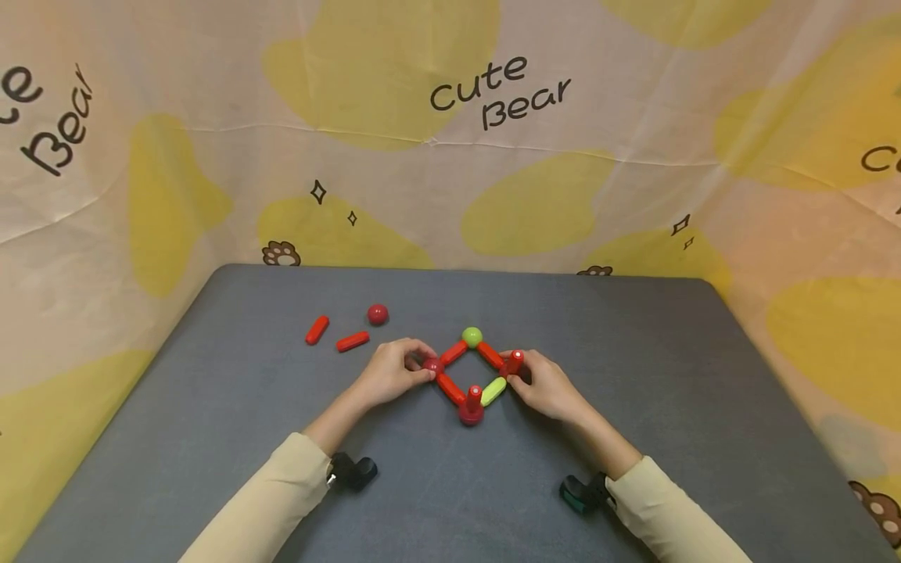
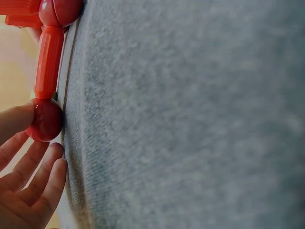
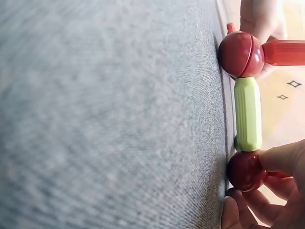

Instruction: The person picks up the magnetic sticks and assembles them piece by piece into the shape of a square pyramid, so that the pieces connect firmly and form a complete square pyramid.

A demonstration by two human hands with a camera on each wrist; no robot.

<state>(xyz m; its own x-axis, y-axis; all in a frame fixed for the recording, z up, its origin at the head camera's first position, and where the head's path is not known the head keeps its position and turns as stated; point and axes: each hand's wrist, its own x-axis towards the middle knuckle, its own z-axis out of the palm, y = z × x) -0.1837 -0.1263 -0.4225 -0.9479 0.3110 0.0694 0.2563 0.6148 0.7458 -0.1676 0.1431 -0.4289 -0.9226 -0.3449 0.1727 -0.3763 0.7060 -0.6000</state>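
Left hand [image 1: 390,373] and right hand [image 1: 551,389] each pinch a ball [image 2: 46,120], well inside the table [image 1: 450,489] edges; the frame [image 1: 451,389] looks light, stiff, slick. Hold its balls.

Dressed in cream sleeves [image 1: 260,504] ending behind the bare hands [image 1: 394,373]; fitted with black wrist devices [image 1: 357,472], partly green at right.

Your left forearm [image 1: 260,500] and right forearm [image 1: 676,508] slant inward, toward the far edge of the table [image 1: 176,438]. Your left hand [image 1: 394,371] pinches with thumb [image 2: 16,121] and fingers [image 2: 9,150]; your right hand [image 1: 549,387], nearer to the right edge, pinches in similar way.
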